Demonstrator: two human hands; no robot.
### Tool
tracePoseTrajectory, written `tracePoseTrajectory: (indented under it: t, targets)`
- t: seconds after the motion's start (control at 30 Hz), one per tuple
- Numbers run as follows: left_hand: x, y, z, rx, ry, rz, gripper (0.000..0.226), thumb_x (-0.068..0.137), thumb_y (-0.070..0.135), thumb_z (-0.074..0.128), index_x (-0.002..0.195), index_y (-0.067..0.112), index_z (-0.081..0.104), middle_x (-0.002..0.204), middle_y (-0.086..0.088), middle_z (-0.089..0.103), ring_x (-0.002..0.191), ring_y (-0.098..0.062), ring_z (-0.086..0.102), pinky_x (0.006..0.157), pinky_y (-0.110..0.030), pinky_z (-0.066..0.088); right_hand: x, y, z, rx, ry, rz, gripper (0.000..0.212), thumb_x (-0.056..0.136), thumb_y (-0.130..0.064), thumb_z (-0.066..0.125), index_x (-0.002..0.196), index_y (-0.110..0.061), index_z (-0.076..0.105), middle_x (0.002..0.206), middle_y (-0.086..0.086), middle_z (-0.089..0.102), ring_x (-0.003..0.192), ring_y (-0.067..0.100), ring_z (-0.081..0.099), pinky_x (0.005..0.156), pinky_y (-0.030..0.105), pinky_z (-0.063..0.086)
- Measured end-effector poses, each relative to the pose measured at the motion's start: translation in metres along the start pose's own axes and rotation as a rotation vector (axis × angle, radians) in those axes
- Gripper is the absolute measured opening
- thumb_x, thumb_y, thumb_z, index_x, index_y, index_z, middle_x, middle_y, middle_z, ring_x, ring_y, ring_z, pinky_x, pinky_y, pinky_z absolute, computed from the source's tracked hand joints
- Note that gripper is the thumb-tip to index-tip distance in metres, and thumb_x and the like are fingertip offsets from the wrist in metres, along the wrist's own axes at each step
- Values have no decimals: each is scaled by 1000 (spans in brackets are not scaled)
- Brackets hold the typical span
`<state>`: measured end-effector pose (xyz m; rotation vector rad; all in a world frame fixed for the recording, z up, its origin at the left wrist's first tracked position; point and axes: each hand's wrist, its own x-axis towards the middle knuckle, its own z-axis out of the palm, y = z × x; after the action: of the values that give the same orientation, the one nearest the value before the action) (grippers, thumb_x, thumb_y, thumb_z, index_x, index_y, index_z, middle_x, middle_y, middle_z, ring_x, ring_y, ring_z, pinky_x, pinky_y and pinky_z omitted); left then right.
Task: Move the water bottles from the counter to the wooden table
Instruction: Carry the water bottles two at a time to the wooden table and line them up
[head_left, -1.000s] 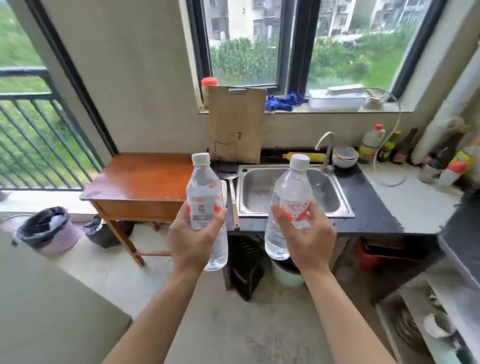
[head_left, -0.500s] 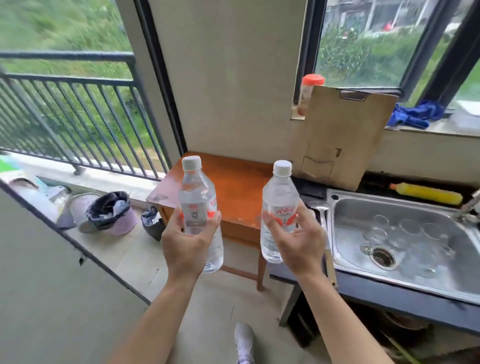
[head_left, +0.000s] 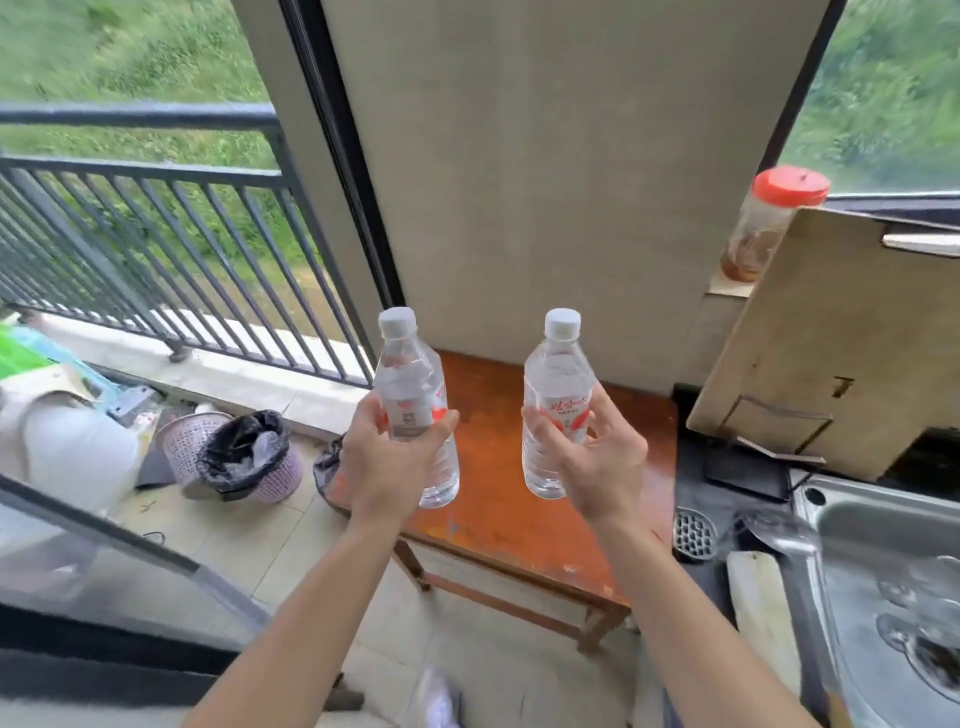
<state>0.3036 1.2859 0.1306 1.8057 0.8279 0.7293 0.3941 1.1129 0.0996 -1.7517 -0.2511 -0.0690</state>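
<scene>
Little balcony-side kitchen corner here: bare wall (head_left: 519, 182) dead ahead, railing (head_left: 156, 234) out at 10 o'clock, steel sink (head_left: 857, 501) down at 4 o'clock, and a cutting board (head_left: 831, 338) leaning at 2 o'clock. The wooden table (head_left: 488, 441) sits against the wall at 12 o'clock.

Both water bottles are off the counter and in the air, upright with caps up, one per hand. The left hand (head_left: 384, 467) has its fingers (head_left: 363, 421) wrapped round the label of the left bottle (head_left: 410, 384). The right hand (head_left: 602, 467) grips the right bottle (head_left: 558, 384) the same way.

The bit that matters is that the table is straight below and slightly ahead of both. The right bottle looks well over the top, while the left bottle hangs nearer the table's 9 o'clock edge. My guess is the right one just goes straight down. The left probably wants a nudge toward 3 o'clock first, or it might land too close to the edge.
</scene>
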Motion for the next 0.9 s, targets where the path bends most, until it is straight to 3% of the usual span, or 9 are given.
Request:
tracePoseTrajectory:
  t: [0.1,0.17,0.23,0.37,0.47,0.6,0.7,0.8,0.9]
  targets:
    - [47,-21,15,20,-89,-7,51,66,35,93,105,19,64,85,13,68,71,12,63,62,-4,45,19,7,31,-21,16,50,51,75,-45,86,122,-36,68,93,-21,74,88,-2,70,80,19,54]
    - [78,-36,26,29,-157,-12,53,67,34,92,108,20,62,87,14,67,73,13,62,60,-3,44,30,14,46,-72,58,77,46,75,-43,86,117,-34,70,87,-20,73,82,-5,68,72,10,48]
    - [107,-53,37,55,-234,-33,54,67,37,92,108,21,60,89,13,67,78,5,65,64,-9,46,41,22,59,-134,92,121,43,75,-42,86,114,-31,70,82,-19,71,77,-8,65,68,5,44]
    - [153,-82,61,124,-346,-92,66,63,53,89,115,28,57,96,12,70,90,-11,69,83,-40,58,62,43,80,-292,136,203,41,78,-45,81,114,-33,66,84,-21,69,78,-11,62,66,2,42]
    - [171,-102,83,182,-408,-88,78,62,57,87,126,28,54,105,11,69,99,-14,67,88,-38,55,77,69,90,-370,169,314,43,77,-49,77,113,-27,65,85,-17,67,77,-5,61,62,6,39]
    - [175,-129,111,204,-489,-89,82,69,46,87,137,24,47,113,8,64,108,-19,63,92,-36,51,87,109,98,-420,148,385,57,76,-49,79,124,-30,56,100,-15,66,92,8,63,75,21,48]
    - [165,-150,125,220,-512,-92,88,69,43,89,140,23,41,121,1,65,111,-23,62,97,-40,52,81,139,105,-380,84,404,66,73,-44,82,128,-31,48,112,-14,62,101,8,61,86,28,51]
    - [154,-164,132,218,-500,-74,90,66,45,90,138,24,40,120,0,66,107,-22,64,93,-37,51,67,158,104,-329,122,409,69,68,-43,86,123,-32,46,112,-17,60,101,3,61,85,27,53]
    - [148,-169,134,267,-572,-12,90,66,46,89,138,26,38,129,3,60,112,-21,60,94,-35,49,60,162,103,-328,134,424,76,65,-48,89,122,-34,42,114,-16,58,104,7,62,88,31,53]
